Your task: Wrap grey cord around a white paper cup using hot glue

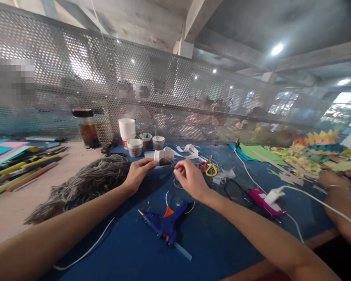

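My left hand [139,171] grips a white paper cup [163,157] that lies on its side in the air, its lower part wound with grey-brown cord. Just right of it my right hand [190,177] is closed in a pinch on a thin end of the cord [173,165]. A heap of loose grey cord [87,179] lies beside my left forearm. Below both hands a blue hot glue gun [165,224] rests on the blue table, a clear glue stick [183,251] poking from its back.
Cord-wrapped cups [135,148] and a stack of white cups [126,130] stand behind. Scissors [207,168], a pink power strip [266,202] and white cables lie to the right. A jar [86,128] stands at left. Another person's hands [336,181] are at far right.
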The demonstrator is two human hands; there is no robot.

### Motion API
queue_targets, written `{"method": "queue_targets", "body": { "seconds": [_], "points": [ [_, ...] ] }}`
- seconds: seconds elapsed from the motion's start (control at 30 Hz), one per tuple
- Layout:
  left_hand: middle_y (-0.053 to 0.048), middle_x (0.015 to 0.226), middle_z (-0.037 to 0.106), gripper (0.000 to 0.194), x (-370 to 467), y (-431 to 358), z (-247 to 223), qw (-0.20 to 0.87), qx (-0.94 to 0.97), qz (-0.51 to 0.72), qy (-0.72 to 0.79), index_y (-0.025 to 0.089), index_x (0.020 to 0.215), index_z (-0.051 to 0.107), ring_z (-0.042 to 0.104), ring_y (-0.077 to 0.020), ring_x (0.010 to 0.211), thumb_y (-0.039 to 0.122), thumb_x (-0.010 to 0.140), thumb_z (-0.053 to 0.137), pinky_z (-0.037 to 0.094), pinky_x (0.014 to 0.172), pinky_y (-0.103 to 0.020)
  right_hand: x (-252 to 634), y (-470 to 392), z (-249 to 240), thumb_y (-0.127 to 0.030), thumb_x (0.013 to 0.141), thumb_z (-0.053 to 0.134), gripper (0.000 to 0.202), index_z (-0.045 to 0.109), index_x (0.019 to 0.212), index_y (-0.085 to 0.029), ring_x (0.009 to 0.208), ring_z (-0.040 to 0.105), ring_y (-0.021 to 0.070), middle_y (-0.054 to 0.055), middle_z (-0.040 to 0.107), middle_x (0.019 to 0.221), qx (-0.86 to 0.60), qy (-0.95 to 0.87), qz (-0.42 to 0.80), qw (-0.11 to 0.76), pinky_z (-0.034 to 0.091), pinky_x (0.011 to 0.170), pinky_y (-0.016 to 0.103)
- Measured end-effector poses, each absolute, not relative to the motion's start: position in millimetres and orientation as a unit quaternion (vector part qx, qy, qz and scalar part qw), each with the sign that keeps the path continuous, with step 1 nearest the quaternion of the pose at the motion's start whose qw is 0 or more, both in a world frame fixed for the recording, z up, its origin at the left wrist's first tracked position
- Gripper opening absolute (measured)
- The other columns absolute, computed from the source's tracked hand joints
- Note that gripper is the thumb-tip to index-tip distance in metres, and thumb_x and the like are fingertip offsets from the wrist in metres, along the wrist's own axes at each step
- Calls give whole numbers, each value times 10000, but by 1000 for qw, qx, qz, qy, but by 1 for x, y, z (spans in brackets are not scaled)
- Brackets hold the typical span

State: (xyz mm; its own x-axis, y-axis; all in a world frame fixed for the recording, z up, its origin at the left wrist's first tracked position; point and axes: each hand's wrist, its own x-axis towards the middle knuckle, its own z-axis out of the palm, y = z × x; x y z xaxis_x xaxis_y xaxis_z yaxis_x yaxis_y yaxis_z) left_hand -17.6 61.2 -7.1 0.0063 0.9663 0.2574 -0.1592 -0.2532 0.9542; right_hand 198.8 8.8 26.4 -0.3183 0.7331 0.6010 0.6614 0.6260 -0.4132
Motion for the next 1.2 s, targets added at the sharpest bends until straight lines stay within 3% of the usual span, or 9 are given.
{"method": "queue_targets", "body": {
  "seconds": [0.1,0.2,0.57,0.73,0.93,1.2],
  "points": [
    [-57,867,717,342,-17,61,-7,462,542,589,383,145,892,736,629,-193,804,399,664,746,471,814,-316,197,-24,27,-178,863,466,135,572,943,-206,843,555,141,22,606,900,-286,-921,79,254,420,809,272],
    [-52,871,718,348,-17,61,-7,447,546,590,392,148,889,737,631,-188,799,417,668,737,473,805,-305,196,-38,23,-134,787,488,168,588,907,-196,835,538,147,16,605,876,-232,-953,60,187,391,824,288],
    [-64,885,726,343,-16,63,-8,445,543,585,405,155,881,745,638,-190,792,422,666,731,480,784,-299,207,-47,35,-191,688,524,453,532,1141,-188,884,491,190,47,568,944,-212,-971,39,101,346,854,341],
    [-66,881,726,353,-17,62,-7,447,539,584,411,153,878,746,637,-190,782,429,659,735,480,765,-292,204,-54,35,-204,711,540,456,525,1167,-209,901,479,199,56,541,956,-212,-973,27,86,346,835,343],
    [-61,881,726,344,-16,61,-6,444,546,579,411,159,881,745,633,-192,780,427,665,729,468,757,-287,205,-45,26,-315,808,544,273,543,1051,-192,875,512,193,68,567,946,-205,-972,0,115,383,779,332],
    [-48,813,728,269,-13,55,-1,413,583,562,417,163,840,750,631,-194,760,387,698,703,454,730,-273,214,-30,20,-330,895,488,198,521,1068,-239,677,586,136,-11,627,804,-401,-835,140,350,467,650,261]
  ]
}}
